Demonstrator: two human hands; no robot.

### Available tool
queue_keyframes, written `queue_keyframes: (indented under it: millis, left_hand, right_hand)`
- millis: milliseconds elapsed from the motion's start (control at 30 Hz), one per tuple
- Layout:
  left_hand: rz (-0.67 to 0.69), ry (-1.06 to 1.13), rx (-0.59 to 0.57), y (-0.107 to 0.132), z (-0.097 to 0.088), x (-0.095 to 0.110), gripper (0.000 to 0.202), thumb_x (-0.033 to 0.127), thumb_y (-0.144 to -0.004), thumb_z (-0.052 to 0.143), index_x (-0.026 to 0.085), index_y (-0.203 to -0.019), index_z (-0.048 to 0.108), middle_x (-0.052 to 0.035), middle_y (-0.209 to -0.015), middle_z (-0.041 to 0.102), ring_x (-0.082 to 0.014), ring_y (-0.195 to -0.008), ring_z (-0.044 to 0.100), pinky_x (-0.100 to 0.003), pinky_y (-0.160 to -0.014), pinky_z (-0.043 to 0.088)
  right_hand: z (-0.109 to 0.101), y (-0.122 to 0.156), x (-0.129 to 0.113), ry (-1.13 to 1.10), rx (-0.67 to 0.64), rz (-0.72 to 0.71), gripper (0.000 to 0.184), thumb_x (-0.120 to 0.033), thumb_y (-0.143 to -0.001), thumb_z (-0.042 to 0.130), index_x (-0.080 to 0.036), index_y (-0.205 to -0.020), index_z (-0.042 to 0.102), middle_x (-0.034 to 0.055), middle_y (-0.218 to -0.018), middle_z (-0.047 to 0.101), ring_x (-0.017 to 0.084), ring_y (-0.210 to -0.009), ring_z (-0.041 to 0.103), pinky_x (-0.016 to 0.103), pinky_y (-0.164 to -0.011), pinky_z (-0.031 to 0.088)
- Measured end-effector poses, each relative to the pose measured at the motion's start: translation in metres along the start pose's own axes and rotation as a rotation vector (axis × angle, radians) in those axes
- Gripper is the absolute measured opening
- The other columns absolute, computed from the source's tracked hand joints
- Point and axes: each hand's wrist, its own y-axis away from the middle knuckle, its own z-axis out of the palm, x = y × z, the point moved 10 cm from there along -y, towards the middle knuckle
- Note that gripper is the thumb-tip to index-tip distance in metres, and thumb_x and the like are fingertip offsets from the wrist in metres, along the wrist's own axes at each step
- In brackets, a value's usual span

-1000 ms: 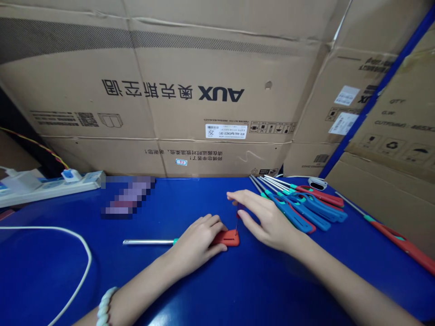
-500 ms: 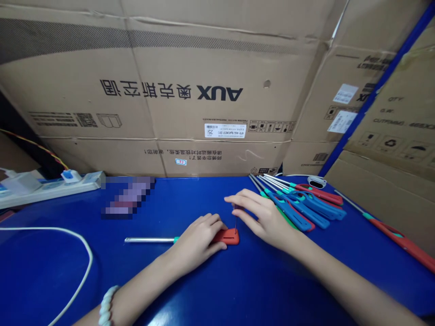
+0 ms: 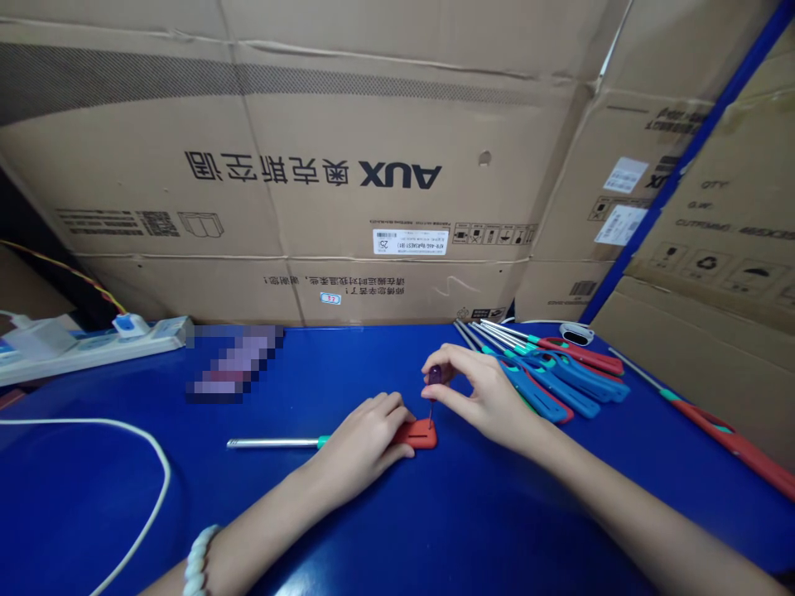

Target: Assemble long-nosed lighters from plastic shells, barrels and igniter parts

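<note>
A red long-necked lighter (image 3: 422, 434) lies flat on the blue table, its silver tube pointing left. My left hand (image 3: 371, 437) is closed over the handle and holds it down; the middle of the lighter is hidden under it. Between the thumb and fingers of my right hand (image 3: 475, 396) stands a small screwdriver (image 3: 435, 376) with a dark purple handle. Its thin shaft points straight down, and the tip meets the right end of the red handle. Whether a screw sits under the tip is too small to tell.
Several blue and red lighters (image 3: 562, 381) are heaped at the right, with one more red lighter (image 3: 720, 434) along the right side. A power strip (image 3: 155, 337) and a white cable (image 3: 162, 463) lie at the left. Cardboard (image 3: 323, 124) walls the back; a pixelated patch (image 3: 239, 364) hides something.
The fingers of my right hand have shifted round the screwdriver, so its purple handle now shows. My left hand and the lighter have stayed in place.
</note>
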Motion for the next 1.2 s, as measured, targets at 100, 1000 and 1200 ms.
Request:
queue_keyframes:
  millis: [100, 1000, 1200]
  left_hand:
    - [-0.002, -0.016, -0.002, 0.0, 0.0, 0.0, 0.018, 0.029, -0.086, 0.062, 0.017, -0.098, 0.057, -0.0056, -0.098, 0.058, -0.023, -0.089, 0.056, -0.038, -0.079, 0.048]
    - [-0.038, 0.014, -0.031, -0.001, -0.001, 0.0, 0.018, 0.029, -0.087, 0.06, 0.017, -0.1, 0.057, -0.0064, -0.102, 0.058, -0.0232, -0.092, 0.055, -0.037, -0.081, 0.047]
    - [-0.032, 0.015, -0.028, -0.001, 0.0, 0.0, 0.021, 0.031, -0.086, 0.061, 0.018, -0.102, 0.057, -0.0057, -0.102, 0.058, -0.0235, -0.091, 0.055, -0.038, -0.082, 0.046]
  right_hand:
    - [0.001, -0.001, -0.002, 0.0, 0.003, 0.025, 0.012, -0.023, -0.084, 0.065, -0.019, -0.085, 0.054, 0.0007, -0.079, 0.057, 0.012, -0.068, 0.054, 0.023, -0.063, 0.047]
    - [-0.004, 0.006, 0.016, 0.034, 0.136, 0.199, 0.025, -0.026, -0.08, 0.068, -0.021, -0.077, 0.043, -0.0035, -0.069, 0.052, 0.011, -0.058, 0.049, 0.021, -0.053, 0.039]
    - [-0.012, 0.007, 0.029, -0.001, 0.178, 0.274, 0.026, -0.029, -0.08, 0.068, -0.021, -0.077, 0.043, -0.0039, -0.067, 0.052, 0.012, -0.058, 0.051, 0.022, -0.052, 0.04]
